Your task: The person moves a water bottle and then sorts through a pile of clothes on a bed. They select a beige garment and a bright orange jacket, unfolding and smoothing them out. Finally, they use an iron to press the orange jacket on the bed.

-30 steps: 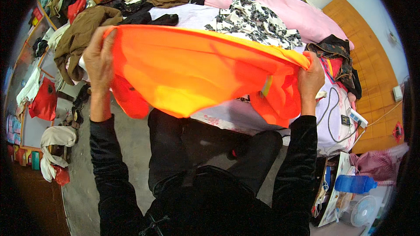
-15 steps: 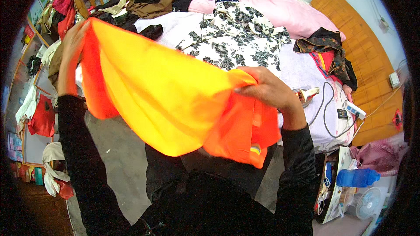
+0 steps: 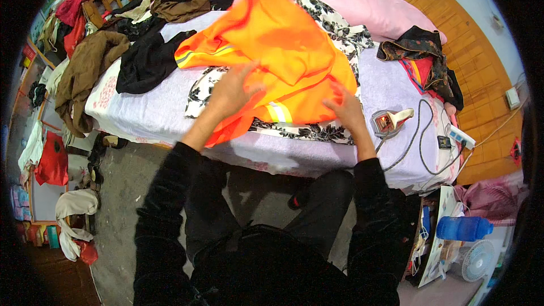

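A bright orange garment with silvery-yellow reflective strips lies loosely spread and rumpled on the bed. Beneath it, a white cloth with black flowers shows at the edges. My left hand is over the garment's near left part, fingers spread and slightly blurred. At its near right edge is my right hand, fingers apart and nothing gripped. A clothes iron rests on the bed to the right of my right hand, its dark cord looping away behind it.
Black clothing and a brown garment lie on the bed's left side. A dark patterned garment is at the right, near a white power strip. Lower right are a blue bottle and a small fan.
The orange garment has gone from hanging stretched between my raised hands to lying on the floral cloth. Both hands have let go; my left has moved right and down.
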Tool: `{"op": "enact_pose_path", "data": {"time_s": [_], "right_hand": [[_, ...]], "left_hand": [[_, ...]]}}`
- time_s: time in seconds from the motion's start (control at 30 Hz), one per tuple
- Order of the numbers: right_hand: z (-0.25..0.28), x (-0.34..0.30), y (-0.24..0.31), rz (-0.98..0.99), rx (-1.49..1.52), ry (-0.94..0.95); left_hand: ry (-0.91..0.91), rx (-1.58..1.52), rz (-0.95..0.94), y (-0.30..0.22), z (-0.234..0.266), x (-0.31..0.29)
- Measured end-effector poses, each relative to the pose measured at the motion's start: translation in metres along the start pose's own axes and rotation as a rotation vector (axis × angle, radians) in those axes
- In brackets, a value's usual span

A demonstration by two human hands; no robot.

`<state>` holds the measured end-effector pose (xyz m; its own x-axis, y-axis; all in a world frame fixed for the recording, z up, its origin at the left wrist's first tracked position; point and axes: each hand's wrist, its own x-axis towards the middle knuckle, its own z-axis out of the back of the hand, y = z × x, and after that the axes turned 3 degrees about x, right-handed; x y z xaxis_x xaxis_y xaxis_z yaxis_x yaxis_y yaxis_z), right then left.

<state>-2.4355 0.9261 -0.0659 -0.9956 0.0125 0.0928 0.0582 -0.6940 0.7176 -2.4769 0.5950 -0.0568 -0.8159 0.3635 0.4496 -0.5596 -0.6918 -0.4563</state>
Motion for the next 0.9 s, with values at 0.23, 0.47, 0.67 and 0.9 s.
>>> {"op": "enact_pose_path", "data": {"time_s": [0.23, 0.47, 0.67, 0.9], "right_hand": [[-0.069, -0.047, 0.016, 0.217, -0.411, -0.135], [-0.107, -0.041, 0.022, 0.353, -0.443, -0.178], [-0.093, -0.048, 0.038, 0.31, -0.471, -0.215], [-0.125, -0.089, 0.076, -0.007, 0.603, 0.278]], "left_hand": [[0.092, 0.449, 0.268, -0.012, -0.039, -0.053], [0.078, 0.614, 0.131, 0.009, -0.043, -0.062], [-0.2, 0.21, 0.236, -0.015, -0.013, -0.054], [-0.114, -0.253, 0.024, -0.121, -0.025, -0.049]]}}
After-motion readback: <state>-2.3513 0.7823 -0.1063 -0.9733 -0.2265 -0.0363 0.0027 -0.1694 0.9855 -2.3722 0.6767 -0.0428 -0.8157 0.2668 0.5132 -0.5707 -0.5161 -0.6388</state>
